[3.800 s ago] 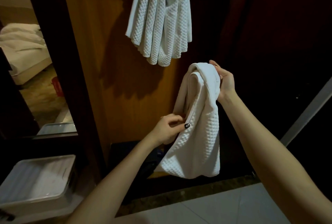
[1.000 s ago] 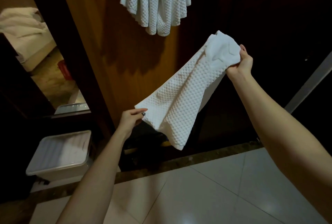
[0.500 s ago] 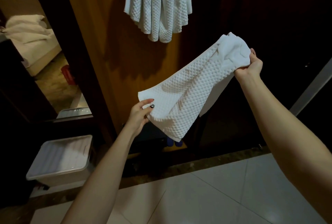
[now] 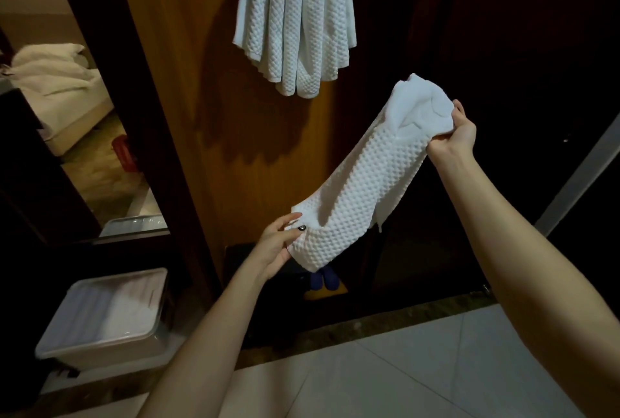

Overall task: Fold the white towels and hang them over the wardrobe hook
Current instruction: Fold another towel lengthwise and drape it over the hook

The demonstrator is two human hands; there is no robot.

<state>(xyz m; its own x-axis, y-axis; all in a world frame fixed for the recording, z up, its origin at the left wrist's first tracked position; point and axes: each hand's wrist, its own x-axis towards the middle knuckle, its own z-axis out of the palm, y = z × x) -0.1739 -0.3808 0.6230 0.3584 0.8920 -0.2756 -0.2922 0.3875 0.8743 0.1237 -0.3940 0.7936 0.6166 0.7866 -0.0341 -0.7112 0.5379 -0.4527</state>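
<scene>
A white waffle-weave towel (image 4: 362, 182) is stretched on a slant between both hands, folded into a long narrow band. My right hand (image 4: 456, 135) grips its bunched upper end at the right. My left hand (image 4: 278, 243) pinches the lower end with thumb and fingers. Above, several white towels (image 4: 295, 21) hang in a bunch against the wooden wardrobe panel (image 4: 188, 115); the hook that holds them is out of view at the top edge.
A clear plastic bin with a lid (image 4: 110, 317) stands on the floor at lower left. A mirror (image 4: 67, 115) at left reflects a bed. Blue slippers (image 4: 323, 278) lie in the dark wardrobe bottom. Pale floor tiles (image 4: 402, 367) lie below.
The towel went from hanging folded under my right hand to being pulled taut on a slant. Over the last second my left hand shifted right along the lower end and the band narrowed.
</scene>
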